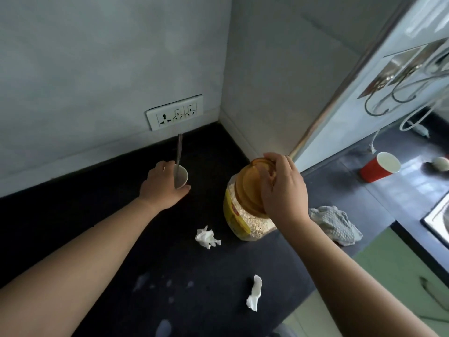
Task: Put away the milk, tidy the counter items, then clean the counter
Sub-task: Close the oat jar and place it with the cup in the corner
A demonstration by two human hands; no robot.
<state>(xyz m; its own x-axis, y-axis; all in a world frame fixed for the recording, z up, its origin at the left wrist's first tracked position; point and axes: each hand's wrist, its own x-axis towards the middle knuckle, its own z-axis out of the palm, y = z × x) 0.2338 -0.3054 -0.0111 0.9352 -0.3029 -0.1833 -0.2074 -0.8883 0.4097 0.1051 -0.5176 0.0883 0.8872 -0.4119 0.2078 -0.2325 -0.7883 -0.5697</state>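
A clear oats jar (245, 215) with a yellow label and an amber lid stands tilted on the black counter (97, 215). My right hand (281, 188) grips its lid from above. My left hand (162, 186) is wrapped around a small white cup (181, 176) near the back wall, with a metal spoon (179, 149) standing in it. Two crumpled white tissues lie on the counter, one (207, 237) left of the jar and one (254, 293) nearer the front edge. White spill spots (155, 285) mark the counter at the front. No milk container is in view.
A grey cloth (335, 224) lies right of the jar. A red cup (379, 166) stands further right, beside a pale round object (441, 163). A wall socket plate (175, 115) sits above the counter. A sink edge (437, 215) shows at far right, with wire hooks (388, 98) above.
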